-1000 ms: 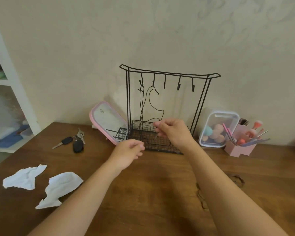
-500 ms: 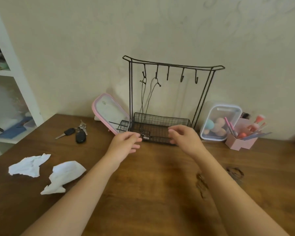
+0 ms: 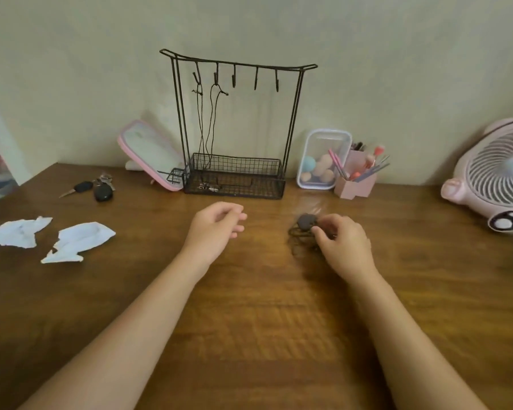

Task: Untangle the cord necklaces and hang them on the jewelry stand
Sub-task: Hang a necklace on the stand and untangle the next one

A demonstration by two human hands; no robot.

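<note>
Your right hand [image 3: 342, 247] lay on the table [image 3: 249, 321], fingertips pinched on a tangled cord necklace [image 3: 304, 232] with a dark round pendant, blurred. Your left hand [image 3: 215, 229] hovered apart from it, fingers loosely curled, holding nothing. Two cord necklaces [image 3: 209, 122] hung from the left hooks of the stand [image 3: 237, 128], ends in its basket. No writing was legible on the keys [image 3: 97, 187], fan [image 3: 498, 179] or paper scraps [image 3: 48, 238].

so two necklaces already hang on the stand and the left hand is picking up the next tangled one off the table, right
Not quite: it is the right hand at the tangled cord necklace on the table; the left hand hovers empty. The head view shows it. Two necklaces do hang on the stand.
</note>
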